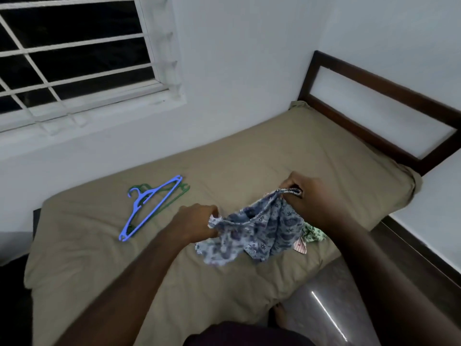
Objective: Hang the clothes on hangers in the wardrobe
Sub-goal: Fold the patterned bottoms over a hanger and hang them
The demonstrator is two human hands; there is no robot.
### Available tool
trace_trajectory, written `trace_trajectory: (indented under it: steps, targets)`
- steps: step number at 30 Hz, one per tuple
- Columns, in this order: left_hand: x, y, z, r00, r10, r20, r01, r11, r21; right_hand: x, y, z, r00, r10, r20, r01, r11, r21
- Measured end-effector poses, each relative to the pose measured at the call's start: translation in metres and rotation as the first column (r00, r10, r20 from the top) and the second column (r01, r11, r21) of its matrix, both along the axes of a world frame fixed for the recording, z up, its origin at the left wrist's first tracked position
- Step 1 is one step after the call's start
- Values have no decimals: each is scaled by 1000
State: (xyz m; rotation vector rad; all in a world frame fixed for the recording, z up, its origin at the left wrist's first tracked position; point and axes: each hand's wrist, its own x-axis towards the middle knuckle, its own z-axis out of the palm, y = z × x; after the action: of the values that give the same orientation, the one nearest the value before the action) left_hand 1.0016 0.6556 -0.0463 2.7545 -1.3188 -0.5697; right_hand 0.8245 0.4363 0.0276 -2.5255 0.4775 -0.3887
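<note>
Nothing hung yet.
Both the left hand and right hand pinch the floral garment over the bed; the blue hanger lies untouched near its left edge.

Dim, cool indoor light; soft focus, wide-angle bending at edges.

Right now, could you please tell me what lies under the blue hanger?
Green hangers lie under the blue hanger, their hooks and arms poking out beside it on the bed sheet. It covers parts of them, so their number is unclear.
</note>
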Motion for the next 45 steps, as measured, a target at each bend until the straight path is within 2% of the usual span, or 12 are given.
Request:
trace_trajectory:
  steps: [2,6,12,18,20,23,28,32,35,39,42,45]
  targets:
    - [-12,-8,-3,999,-15,-30,13,999,-35,1,10,2,999,43,3,-43,999,22]
    - [-47,-30,-7,896,-31,-444,-173,895,-411,7,24,4,1000,15,-7,-14,996,89]
    - [-77,-53,-16,857,-53,-512,-354,661,-662,12,32,9,994,-91,67,83,990,113]
    - [-75,-47,-19,894,39,-447,-399,523,-753,11,29,13,980,-153,125,128,974,189]
    - [-62,-40,-10,891,43,-451,-402,535,-743,10,24,16,979,-153,136,115,960,254]
    - [-33,-31,14,903,4,-430,-337,628,-701,10,12,18,977,-138,160,77,937,341]
    - [19,-21,114,959,-173,-226,-20,752,-659,22,1,65,944,-75,322,-81,891,446]
    - [44,-19,218,949,-316,7,269,794,-545,48,-13,140,883,-36,468,-118,948,296]
    - [54,-17,275,931,-346,117,357,796,-489,64,-16,189,834,-20,551,-114,972,207]
    - [40,-14,336,888,-411,206,447,667,-596,75,-16,237,657,-113,745,-295,871,392]
    - [22,-23,371,849,-434,303,509,512,-692,103,0,254,740,-105,664,-245,878,411]
    - [13,-39,388,861,-413,298,484,483,-730,129,8,252,753,-16,658,-293,887,357]
